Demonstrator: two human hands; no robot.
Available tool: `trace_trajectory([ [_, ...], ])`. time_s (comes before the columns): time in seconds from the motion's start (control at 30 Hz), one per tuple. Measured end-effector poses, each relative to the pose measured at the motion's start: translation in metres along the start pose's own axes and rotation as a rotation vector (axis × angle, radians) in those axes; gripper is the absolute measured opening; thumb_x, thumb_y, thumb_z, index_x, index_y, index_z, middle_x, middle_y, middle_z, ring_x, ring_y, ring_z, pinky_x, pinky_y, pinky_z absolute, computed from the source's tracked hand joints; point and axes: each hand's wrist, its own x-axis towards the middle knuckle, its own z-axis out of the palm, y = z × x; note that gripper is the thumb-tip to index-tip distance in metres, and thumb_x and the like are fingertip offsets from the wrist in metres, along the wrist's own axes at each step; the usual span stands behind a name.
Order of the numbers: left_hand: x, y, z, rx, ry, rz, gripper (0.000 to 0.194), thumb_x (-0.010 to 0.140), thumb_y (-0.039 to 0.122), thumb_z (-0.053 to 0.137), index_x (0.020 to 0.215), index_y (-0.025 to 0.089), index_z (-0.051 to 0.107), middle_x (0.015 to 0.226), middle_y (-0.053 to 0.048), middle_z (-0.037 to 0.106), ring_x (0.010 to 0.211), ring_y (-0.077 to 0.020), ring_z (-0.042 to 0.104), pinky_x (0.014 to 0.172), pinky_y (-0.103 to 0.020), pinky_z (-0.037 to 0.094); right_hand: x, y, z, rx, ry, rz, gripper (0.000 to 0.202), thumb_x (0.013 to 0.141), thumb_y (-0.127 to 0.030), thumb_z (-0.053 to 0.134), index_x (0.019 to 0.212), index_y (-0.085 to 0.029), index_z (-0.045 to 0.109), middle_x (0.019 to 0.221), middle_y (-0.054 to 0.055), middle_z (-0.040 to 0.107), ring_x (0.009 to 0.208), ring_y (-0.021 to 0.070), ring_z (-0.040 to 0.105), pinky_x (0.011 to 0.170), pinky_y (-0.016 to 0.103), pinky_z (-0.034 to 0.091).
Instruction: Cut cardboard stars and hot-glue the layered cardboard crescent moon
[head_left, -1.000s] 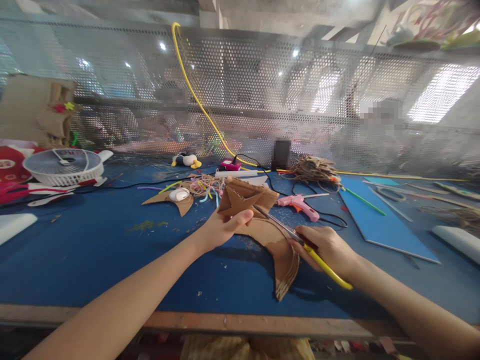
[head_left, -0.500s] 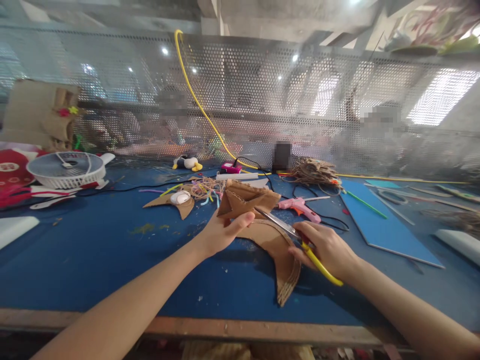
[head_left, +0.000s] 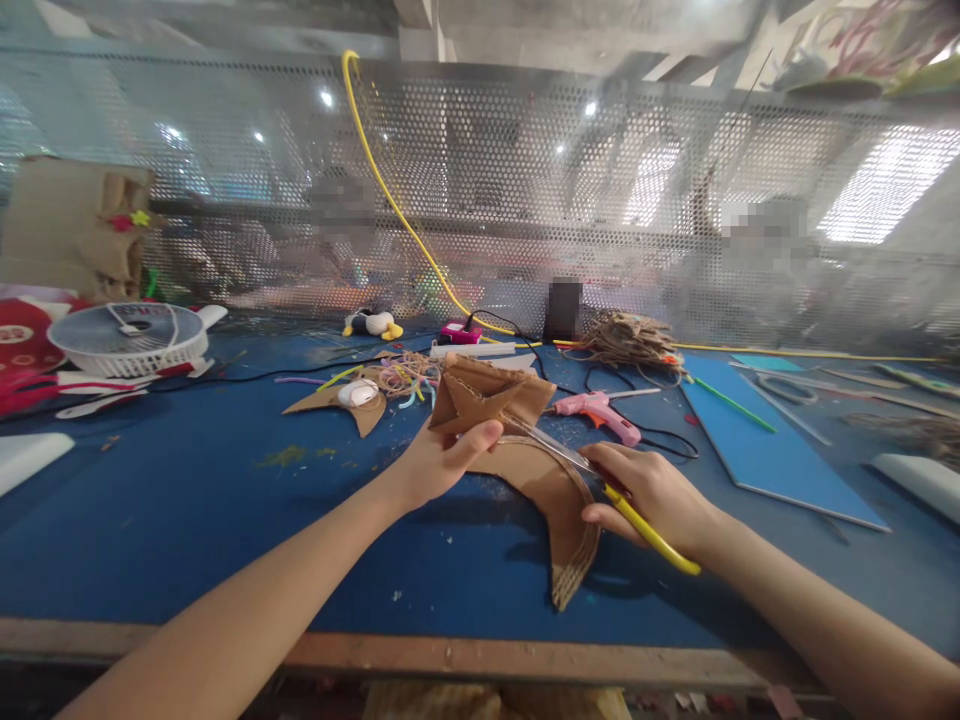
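My left hand (head_left: 442, 462) grips a folded brown cardboard piece (head_left: 487, 398), thumb on its front edge. A star-like shape shows on that piece. In my right hand (head_left: 649, 495) are scissors (head_left: 651, 535) with yellow handles. Their blades point up and left, and the tips meet the lower right part of the held cardboard; whether they cut into it cannot be made out. Below, a crescent of layered cardboard (head_left: 551, 500) lies on the blue table (head_left: 247, 550), its upper end partly behind my left hand.
A pink glue gun (head_left: 600, 412) lies right of the cardboard, beside a blue board (head_left: 780, 450). Twine (head_left: 630, 342) is heaped behind. Leftward are a white round basket (head_left: 131, 340) and a small plush toy (head_left: 373, 323). Perforated metal sheeting (head_left: 495, 180) stands at the back.
The scissors' handles have shifted slightly right and down, and the blades look closer together. The held cardboard has tilted a little in my left hand.
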Motion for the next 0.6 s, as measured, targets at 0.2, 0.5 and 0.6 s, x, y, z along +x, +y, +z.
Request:
trace_trajectory([
  [0.2, 0.0001, -0.0026, -0.0008, -0.022, -0.024, -0.03, 0.043, 0.09, 0.056, 0.051, 0.065, 0.021, 0.053, 0.069, -0.003, 0.061, 0.078, -0.0192, 0.061, 0.082, -0.033, 0.052, 0.0011, -0.0018, -0.0014, 0.023, 0.017, -0.002, 0.046, 0.097, -0.064, 0.048, 0.098, -0.019, 0.058, 0.07, 0.003, 0.062, 0.054, 0.0148, 0.053, 0.052, 0.027, 0.038],
  [0.5, -0.0008, -0.0001, -0.0014, -0.016, -0.048, 0.008, 0.045, 0.089, 0.062, 0.049, 0.07, 0.021, 0.056, 0.071, -0.003, 0.062, 0.074, -0.0191, 0.058, 0.078, -0.032, 0.052, -0.0016, 0.0043, -0.0026, 0.042, -0.058, -0.031, 0.072, 0.092, -0.079, 0.034, 0.117, -0.015, 0.056, 0.083, 0.008, 0.067, 0.064, 0.0188, 0.061, 0.059, 0.03, 0.042],
  [0.6, -0.002, -0.003, -0.0022, 0.035, -0.043, 0.03, 0.049, 0.089, 0.066, 0.049, 0.068, 0.022, 0.057, 0.067, -0.004, 0.062, 0.071, -0.0195, 0.058, 0.076, -0.032, 0.052, -0.0013, 0.0048, -0.0034, 0.05, -0.067, -0.052, 0.074, 0.092, -0.08, 0.032, 0.115, -0.015, 0.056, 0.081, 0.007, 0.066, 0.061, 0.0174, 0.057, 0.057, 0.029, 0.041],
])
